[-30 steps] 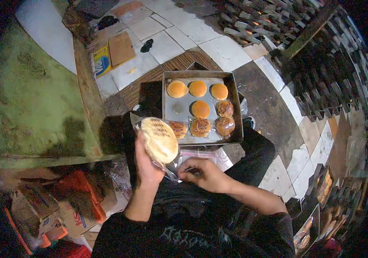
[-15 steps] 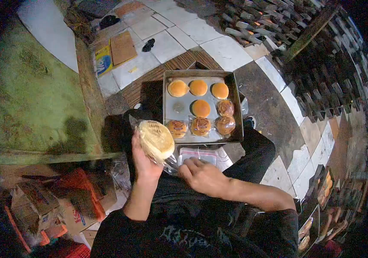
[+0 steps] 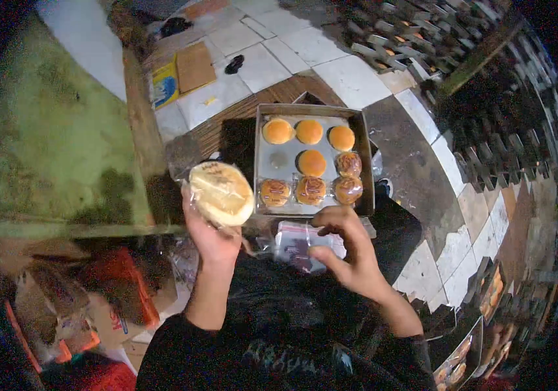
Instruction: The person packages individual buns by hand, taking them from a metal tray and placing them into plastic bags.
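My left hand [image 3: 212, 238] holds a pale round bun [image 3: 221, 194] in a clear plastic wrapper, its flat side toward the camera. My right hand [image 3: 350, 254], thumb and fingers apart, hangs over a stack of clear plastic bags [image 3: 297, 246] on my lap. Beyond them stands a square metal tray [image 3: 260, 153]. It bears several bare golden buns, such as one in the middle [image 3: 312, 163], and several wrapped buns along its near and right sides, one at the near left [image 3: 274, 192].
A green surface [image 3: 76, 143] lies at the left, with cardboard boxes [image 3: 106, 316] and orange-red crates below it. Another tray of wrapped buns [image 3: 458, 365] is at the lower right. Stacked dark slats [image 3: 487, 130] fill the upper right. Flat cardboard [image 3: 195, 67] lies on the tiled floor.
My right hand has opened and moved right, away from the wrapper's end. My left hand and the wrapped bun have shifted slightly left. The view has shifted a little.
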Demonstrator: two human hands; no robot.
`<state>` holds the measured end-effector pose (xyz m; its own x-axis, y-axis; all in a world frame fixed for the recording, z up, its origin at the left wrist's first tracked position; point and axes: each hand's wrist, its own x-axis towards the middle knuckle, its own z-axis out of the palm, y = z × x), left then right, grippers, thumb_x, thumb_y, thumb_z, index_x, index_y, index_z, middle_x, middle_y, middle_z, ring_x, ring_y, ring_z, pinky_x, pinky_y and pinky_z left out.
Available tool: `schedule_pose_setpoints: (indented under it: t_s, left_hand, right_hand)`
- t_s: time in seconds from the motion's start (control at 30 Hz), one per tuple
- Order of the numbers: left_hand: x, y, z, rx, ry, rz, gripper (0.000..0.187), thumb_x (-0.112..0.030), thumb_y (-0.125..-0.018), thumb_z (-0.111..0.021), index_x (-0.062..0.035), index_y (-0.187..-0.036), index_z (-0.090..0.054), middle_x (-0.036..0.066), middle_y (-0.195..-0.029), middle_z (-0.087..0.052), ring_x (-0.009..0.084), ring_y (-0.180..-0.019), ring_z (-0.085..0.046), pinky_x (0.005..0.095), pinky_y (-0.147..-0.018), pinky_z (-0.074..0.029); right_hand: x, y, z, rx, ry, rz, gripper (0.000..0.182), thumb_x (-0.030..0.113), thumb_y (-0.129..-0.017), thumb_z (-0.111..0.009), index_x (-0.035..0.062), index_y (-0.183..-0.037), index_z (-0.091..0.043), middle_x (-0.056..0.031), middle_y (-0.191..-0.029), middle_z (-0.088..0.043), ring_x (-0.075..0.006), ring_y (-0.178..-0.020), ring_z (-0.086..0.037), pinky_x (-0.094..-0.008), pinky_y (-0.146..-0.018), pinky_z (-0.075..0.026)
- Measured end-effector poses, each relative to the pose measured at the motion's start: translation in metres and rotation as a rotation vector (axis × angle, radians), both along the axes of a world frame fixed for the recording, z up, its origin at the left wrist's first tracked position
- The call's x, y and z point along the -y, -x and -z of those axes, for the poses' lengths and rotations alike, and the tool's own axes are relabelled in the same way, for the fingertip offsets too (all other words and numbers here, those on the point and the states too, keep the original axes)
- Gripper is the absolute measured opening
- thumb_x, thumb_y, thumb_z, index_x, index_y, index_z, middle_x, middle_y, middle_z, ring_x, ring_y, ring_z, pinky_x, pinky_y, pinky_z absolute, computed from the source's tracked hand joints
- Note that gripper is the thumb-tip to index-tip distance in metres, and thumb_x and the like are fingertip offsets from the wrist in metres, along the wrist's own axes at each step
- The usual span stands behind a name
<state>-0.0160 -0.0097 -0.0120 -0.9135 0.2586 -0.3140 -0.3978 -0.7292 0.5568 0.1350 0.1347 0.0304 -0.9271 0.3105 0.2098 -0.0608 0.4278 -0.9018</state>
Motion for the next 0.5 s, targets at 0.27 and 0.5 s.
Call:
schedule_pose_setpoints:
  t_s: [0.27, 0.5]
  left_hand:
    - [0.002, -0.023, -0.009, 0.004, -0.065, 0.062, 0.05, -0.046, -0.087, -0.036, -0.0102, -0.12, -0.043, 0.008, -0.118, -0.05, 0.0245, -0.106, -0.05, 0.0389, -0.088, -0.043]
    - [0.0, -0.026, -0.012, 0.002, -0.021, 0.1, 0.052, -0.047, -0.087, -0.034, -0.0073, -0.118, -0.044, 0.01, -0.114, -0.052, 0.0244, -0.103, -0.052, 0.0374, -0.089, -0.042]
  right_hand:
    - [0.033, 0.007, 0.029, 0.316, 0.635, -0.179, 0.024, 0.01, -0.076, -0.066, 0.0012, -0.096, -0.057, -0.0057, -0.096, -0.06, -0.0115, -0.09, -0.054, -0.0263, -0.081, -0.043]
    - [0.044, -0.001, 0.035, 0.203, -0.353, -0.154, 0.019, 0.006, -0.075, -0.063, 0.0013, -0.09, -0.052, -0.0139, -0.076, -0.058, -0.0246, -0.066, -0.059, -0.0319, -0.054, -0.045]
